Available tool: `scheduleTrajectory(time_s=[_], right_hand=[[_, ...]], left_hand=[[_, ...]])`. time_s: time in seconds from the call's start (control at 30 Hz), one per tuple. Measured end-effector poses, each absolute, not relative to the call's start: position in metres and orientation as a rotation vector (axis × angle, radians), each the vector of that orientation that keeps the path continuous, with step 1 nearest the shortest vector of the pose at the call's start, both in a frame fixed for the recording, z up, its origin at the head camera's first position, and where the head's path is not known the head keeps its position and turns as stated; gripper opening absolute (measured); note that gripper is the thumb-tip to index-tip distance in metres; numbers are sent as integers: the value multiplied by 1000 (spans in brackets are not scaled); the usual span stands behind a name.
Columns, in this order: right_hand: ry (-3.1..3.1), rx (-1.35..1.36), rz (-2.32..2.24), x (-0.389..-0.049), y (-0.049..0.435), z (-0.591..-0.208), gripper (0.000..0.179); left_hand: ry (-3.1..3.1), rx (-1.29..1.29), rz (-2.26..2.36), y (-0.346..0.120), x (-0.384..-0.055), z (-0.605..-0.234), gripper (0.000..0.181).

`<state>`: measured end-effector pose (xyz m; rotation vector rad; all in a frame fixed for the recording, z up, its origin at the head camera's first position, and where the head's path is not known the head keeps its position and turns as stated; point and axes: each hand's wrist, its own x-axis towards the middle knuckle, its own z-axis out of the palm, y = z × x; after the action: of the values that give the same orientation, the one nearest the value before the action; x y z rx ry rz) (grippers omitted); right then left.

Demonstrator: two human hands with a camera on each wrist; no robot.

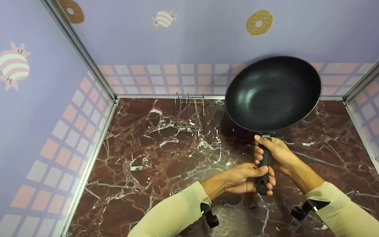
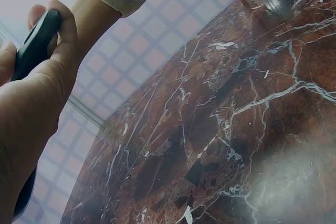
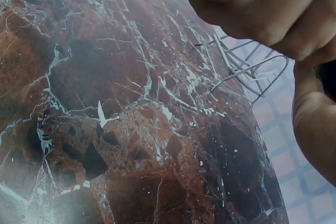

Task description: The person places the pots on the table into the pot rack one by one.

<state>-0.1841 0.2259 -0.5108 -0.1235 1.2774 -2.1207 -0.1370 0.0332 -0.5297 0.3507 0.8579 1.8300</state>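
A deep black frying pan (image 1: 275, 95) is tilted up at the back right, its dark inside facing me. Its black handle (image 1: 262, 184) points down toward me. My right hand (image 1: 276, 153) grips the handle near the pan, thumb laid along the top. Lower down, my left hand (image 1: 247, 177) holds the same handle, thumb on top and fingers curled beneath. In the left wrist view the handle (image 2: 37, 45) shows between both hands. The pan's body is mostly hidden in both wrist views.
A wire rack (image 1: 190, 113) stands against the back wall, left of the pan. The marble-patterned tabletop (image 1: 163, 158) is bounded by patterned walls at the back and sides. White specks lie on the surface near the rack.
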Motion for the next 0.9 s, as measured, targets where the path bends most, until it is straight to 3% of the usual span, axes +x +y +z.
scheduleTrajectory(time_s=[0.33, 0.53, 0.9], right_hand=[[1067, -380, -2172, -183, 224, -512, 40], [1162, -345, -2127, -182, 215, -511, 54], [1327, -197, -2140, -183, 206, -504, 50]], left_hand=[[811, 447, 1862, 26, -134, -524, 41], [810, 473, 1857, 23, -133, -526, 41], [840, 496, 1843, 17, -138, -526, 37]])
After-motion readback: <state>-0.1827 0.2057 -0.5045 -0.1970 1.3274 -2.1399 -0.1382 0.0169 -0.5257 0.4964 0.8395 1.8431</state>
